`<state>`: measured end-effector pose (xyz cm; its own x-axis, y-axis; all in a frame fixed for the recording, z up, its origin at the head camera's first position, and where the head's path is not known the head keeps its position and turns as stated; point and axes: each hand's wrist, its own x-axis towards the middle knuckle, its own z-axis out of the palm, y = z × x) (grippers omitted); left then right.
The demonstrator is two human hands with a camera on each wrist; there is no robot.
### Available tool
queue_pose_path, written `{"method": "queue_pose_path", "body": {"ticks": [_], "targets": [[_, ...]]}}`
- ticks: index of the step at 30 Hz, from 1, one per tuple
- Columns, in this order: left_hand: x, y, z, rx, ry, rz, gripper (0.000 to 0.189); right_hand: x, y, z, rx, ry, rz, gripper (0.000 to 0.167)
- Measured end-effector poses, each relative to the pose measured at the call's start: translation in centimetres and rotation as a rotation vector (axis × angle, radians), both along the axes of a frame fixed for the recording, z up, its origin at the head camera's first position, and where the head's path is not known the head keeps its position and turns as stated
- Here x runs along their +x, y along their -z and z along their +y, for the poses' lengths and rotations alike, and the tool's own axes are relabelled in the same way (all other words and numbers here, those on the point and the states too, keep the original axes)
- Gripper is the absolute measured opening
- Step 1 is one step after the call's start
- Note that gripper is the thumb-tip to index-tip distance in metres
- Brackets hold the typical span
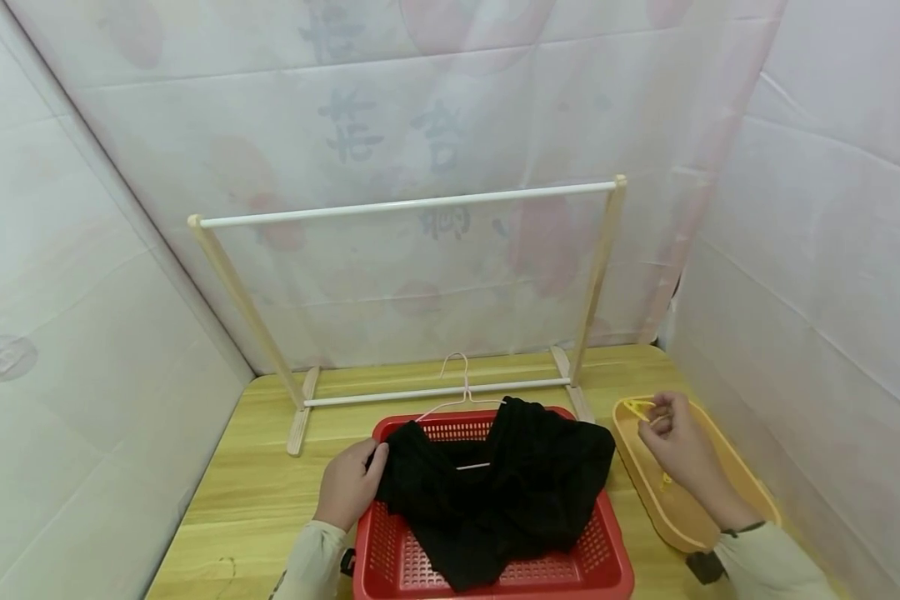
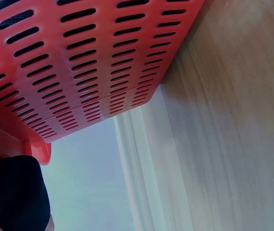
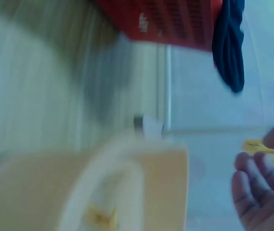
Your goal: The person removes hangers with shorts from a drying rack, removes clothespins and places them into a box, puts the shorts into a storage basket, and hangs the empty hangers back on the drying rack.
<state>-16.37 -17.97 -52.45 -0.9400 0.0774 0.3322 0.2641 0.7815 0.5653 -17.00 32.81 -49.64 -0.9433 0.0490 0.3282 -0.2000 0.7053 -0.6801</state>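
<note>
A black garment point(image 1: 547, 483) hangs loosely on a thin pale pink hanger point(image 1: 466, 385) and drapes over the red basket point(image 1: 619, 550). My left hand point(image 1: 351, 482) grips the garment's left edge, at the basket's left rim. In the left wrist view, black cloth point(image 2: 16, 192) shows beside the basket's slotted wall. Over the far end of the yellow tray point(image 1: 757, 492), my right hand point(image 1: 682, 446) pinches a yellow clothespin point(image 1: 637, 407) between thumb and fingers. Another yellow clip point(image 1: 666, 481) lies inside the tray, partly behind the hand.
A small clothes rack with a white top bar point(image 1: 412, 203) and wooden posts point(image 1: 598, 275) stands behind the basket on the wood-patterned table point(image 1: 232, 500). Patterned sheets point(image 1: 817, 250) close in the back and both sides.
</note>
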Motion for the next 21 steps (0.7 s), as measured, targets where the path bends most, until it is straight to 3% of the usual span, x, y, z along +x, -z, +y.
{"method": "queue_pose_path", "body": {"ticks": [10,21], "targets": [[-0.1,0.1,-0.1,0.006,0.0,0.01,0.042,1.0,2.2,4.5,0.24,-0.066,-0.132,0.032],[0.0,0.1,0.0,0.006,-0.001,0.02,0.042,1.3,3.2,5.0,0.313,-0.109,-0.242,0.034]]}}
